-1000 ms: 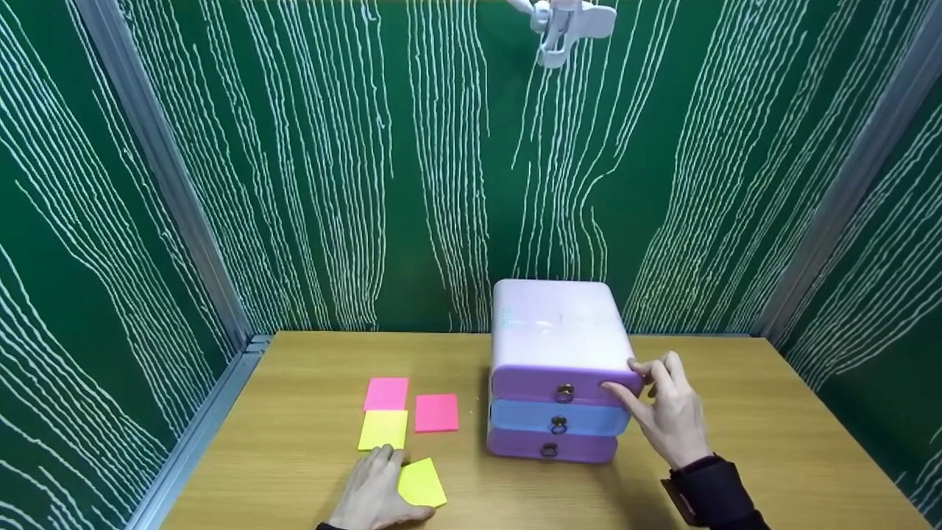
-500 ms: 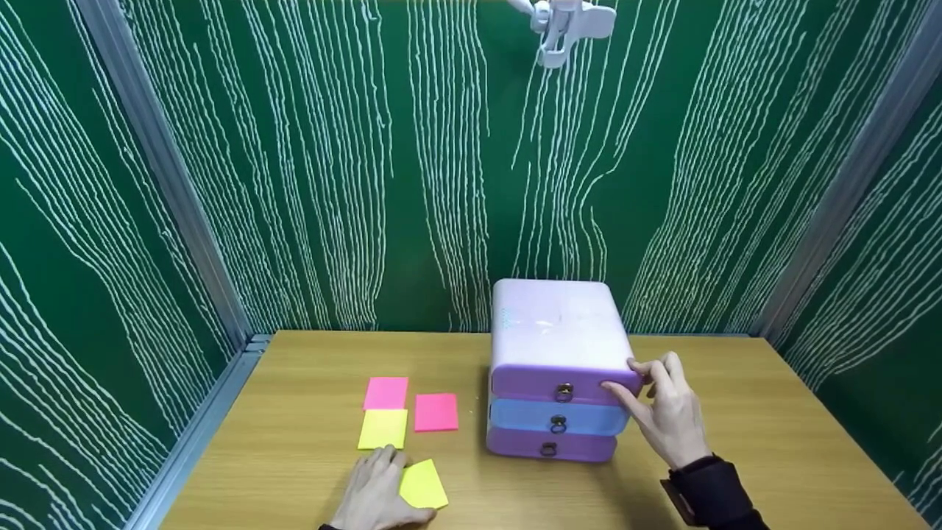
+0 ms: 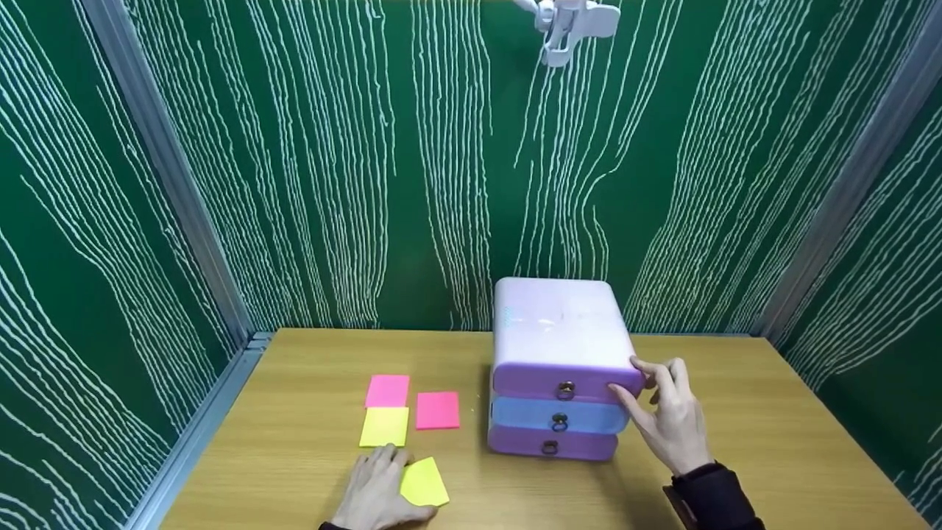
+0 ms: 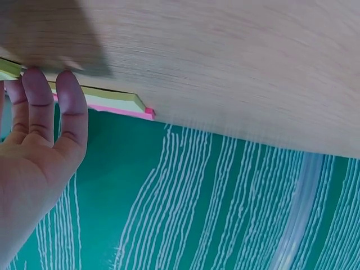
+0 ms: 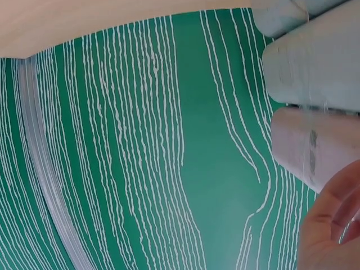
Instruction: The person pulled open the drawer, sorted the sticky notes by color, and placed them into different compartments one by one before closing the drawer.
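A small three-drawer unit point(image 3: 559, 346) stands on the wooden table point(image 3: 773, 442), with a purple top drawer point(image 3: 548, 384), a blue middle drawer point(image 3: 544, 418) and a purple bottom drawer point(image 3: 530, 443), all closed. My right hand point(image 3: 642, 386) touches the front right corner of the top drawer, thumb on the front and fingers at the side. My left hand point(image 3: 379, 478) lies flat near the table's front edge. Its straight fingers touch a tilted yellow sticky-note pad point(image 3: 425, 482). In the left wrist view the fingertips point(image 4: 72, 93) meet the edge of a yellow pad point(image 4: 109, 97).
Two pink pads point(image 3: 387, 390) point(image 3: 437, 410) and another yellow pad point(image 3: 383, 426) lie left of the drawers. Green patterned walls enclose the table on three sides, with a metal rail point(image 3: 199, 434) along the left. A white clamp point(image 3: 570, 22) hangs above.
The view has shifted very slightly; both hands stay where they were.
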The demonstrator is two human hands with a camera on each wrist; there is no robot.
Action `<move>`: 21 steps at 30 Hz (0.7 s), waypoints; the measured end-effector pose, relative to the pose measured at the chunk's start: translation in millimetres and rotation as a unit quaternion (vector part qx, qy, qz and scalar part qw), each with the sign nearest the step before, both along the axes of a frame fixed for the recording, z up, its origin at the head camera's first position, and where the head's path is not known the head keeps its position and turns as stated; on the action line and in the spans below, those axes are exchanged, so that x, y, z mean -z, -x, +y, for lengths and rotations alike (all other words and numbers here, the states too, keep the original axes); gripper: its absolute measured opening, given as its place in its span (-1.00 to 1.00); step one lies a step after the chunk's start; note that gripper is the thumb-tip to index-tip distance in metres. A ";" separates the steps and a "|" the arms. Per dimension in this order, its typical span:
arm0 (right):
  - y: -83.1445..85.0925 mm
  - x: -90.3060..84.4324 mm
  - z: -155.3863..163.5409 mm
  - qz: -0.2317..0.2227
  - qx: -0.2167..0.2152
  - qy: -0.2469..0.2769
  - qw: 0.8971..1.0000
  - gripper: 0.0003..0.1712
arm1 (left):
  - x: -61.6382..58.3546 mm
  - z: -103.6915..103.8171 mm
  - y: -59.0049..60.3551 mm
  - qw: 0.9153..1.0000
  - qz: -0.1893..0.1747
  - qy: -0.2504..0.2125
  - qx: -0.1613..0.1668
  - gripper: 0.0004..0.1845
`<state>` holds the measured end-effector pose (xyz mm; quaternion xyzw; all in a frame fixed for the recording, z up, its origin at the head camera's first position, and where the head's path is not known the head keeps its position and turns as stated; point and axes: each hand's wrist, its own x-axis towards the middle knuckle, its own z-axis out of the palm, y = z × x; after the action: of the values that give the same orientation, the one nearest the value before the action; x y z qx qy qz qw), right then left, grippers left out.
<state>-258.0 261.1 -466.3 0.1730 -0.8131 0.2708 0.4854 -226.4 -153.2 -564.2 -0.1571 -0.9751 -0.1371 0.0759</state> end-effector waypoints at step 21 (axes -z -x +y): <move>-11.6 70.1 12.1 -0.098 0.047 -0.027 0.994 -0.65 | 2.5 0.0 -0.9 1.000 0.022 0.006 -0.002 -0.14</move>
<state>-246.5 273.1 -536.4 0.1202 -0.8710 0.2412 0.4107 -225.5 -153.2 -566.7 -0.1582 -0.9743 -0.1276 0.0965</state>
